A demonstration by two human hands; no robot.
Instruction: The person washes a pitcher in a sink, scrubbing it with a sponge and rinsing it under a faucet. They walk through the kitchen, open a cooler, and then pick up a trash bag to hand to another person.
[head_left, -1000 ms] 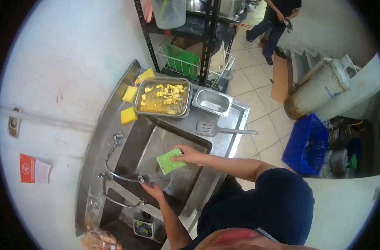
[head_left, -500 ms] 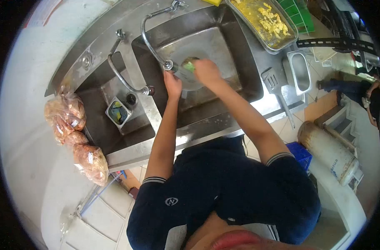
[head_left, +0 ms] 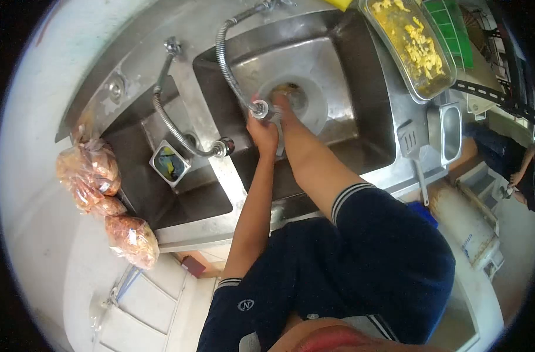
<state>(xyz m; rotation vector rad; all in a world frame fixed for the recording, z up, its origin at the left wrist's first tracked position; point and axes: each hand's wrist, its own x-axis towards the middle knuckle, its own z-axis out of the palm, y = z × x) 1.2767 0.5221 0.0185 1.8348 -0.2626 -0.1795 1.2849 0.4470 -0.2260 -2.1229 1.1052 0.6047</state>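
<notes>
Over the large sink basin [head_left: 361,88], my left hand [head_left: 263,135] is closed round the spray head [head_left: 260,110] of a flexible metal tap hose [head_left: 222,54]. My right hand [head_left: 283,108] reaches low into the same basin, just beside the spray head and at the round drain area [head_left: 310,101]. Its fingers are mostly hidden, and what they hold, if anything, cannot be made out. Something yellowish-brown, too small to name, shows just beyond them.
A smaller basin [head_left: 156,205] on the left holds a square metal container [head_left: 170,163]. Bagged food [head_left: 131,240] lies along its left edge. At right are a tray with yellow food bits [head_left: 423,56], a slotted spatula [head_left: 409,141], an empty metal pan [head_left: 451,132] and another person [head_left: 502,155].
My right hand has gone down toward the drain, and the green item seen by it before no longer shows. My left hand stays at the spray head. The whole view has shifted slightly.
</notes>
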